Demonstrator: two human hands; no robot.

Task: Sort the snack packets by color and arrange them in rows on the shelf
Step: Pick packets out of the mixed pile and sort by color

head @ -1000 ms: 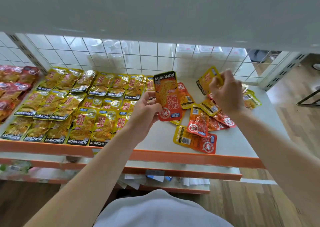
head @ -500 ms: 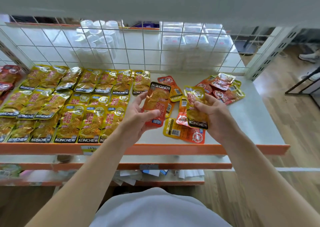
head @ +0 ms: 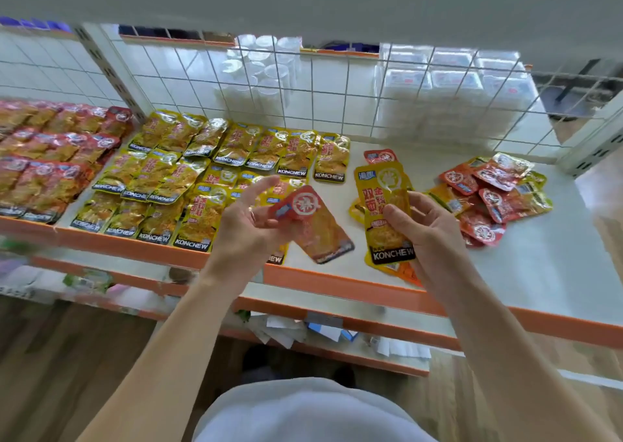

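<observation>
My left hand [head: 246, 226] pinches a red snack packet [head: 313, 226] by its top corner, tilted over the shelf's front edge. My right hand [head: 428, 229] holds a yellow packet [head: 387, 212] upright, thumb on its face. Rows of yellow packets [head: 209, 168] cover the middle of the white shelf [head: 526, 269]. Rows of red packets [head: 50, 158] fill the left section. A loose pile of mixed red and yellow packets [head: 495, 199] lies at the right. A few more packets lie under and behind the yellow one in my right hand.
A white wire grid [head: 337, 98] backs the shelf, with clear plastic cups and boxes behind it. An orange lip [head: 337, 283] runs along the front edge. Lower shelves with papers sit below. A metal upright [head: 593, 145] stands at the right. Wooden floor is underneath.
The red packet in my left hand has turned so its top corner points up-left and it has dropped toward the shelf front. My right hand has shifted right with the yellow packet. The view moved left.
</observation>
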